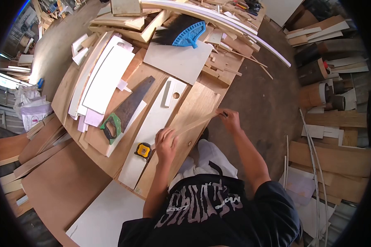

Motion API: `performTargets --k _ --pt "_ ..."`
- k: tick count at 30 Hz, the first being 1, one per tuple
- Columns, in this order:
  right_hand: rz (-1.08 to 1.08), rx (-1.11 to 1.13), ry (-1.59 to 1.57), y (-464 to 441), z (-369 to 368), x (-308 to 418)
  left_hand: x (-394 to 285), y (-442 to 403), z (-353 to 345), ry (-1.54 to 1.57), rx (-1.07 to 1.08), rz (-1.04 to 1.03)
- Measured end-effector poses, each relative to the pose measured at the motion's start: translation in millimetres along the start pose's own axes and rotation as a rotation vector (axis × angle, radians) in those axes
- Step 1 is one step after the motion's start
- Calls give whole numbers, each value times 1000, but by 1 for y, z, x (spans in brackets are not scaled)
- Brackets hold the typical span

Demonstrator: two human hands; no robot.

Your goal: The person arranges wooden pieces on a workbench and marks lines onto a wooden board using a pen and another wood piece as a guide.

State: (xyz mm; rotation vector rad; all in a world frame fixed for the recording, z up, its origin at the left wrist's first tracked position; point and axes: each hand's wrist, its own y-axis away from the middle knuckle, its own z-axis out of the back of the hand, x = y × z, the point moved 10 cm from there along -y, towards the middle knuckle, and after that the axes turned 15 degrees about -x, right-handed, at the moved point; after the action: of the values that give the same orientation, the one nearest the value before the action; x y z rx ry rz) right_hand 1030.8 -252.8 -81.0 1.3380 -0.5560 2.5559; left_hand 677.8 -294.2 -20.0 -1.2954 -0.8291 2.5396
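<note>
A thin pale wooden strip slants across the plank at the table's near edge. My left hand has its fingers curled over the strip's left end, low against the boards. At the other end, my right hand pinches the strip just past the table edge; a small dark thing I cannot make out shows at its fingers. Beside my left hand a yellow and black tape measure lies on a long white board. Farther up that board are a small white block and a round hole.
A green-handled handsaw lies left of the white board. Curved white panels are stacked behind it. A blue brush head with black bristles rests on a pale panel. Offcuts crowd the far end; boards lean at right.
</note>
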Motion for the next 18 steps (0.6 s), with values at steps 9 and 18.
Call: performTargets --k 9,18 --pt "98 32 27 -61 -67 -43 42 33 -94 -200 145 156" --pt "-228 -245 134 -55 -38 -63 44 8 -130 -324 90 124"
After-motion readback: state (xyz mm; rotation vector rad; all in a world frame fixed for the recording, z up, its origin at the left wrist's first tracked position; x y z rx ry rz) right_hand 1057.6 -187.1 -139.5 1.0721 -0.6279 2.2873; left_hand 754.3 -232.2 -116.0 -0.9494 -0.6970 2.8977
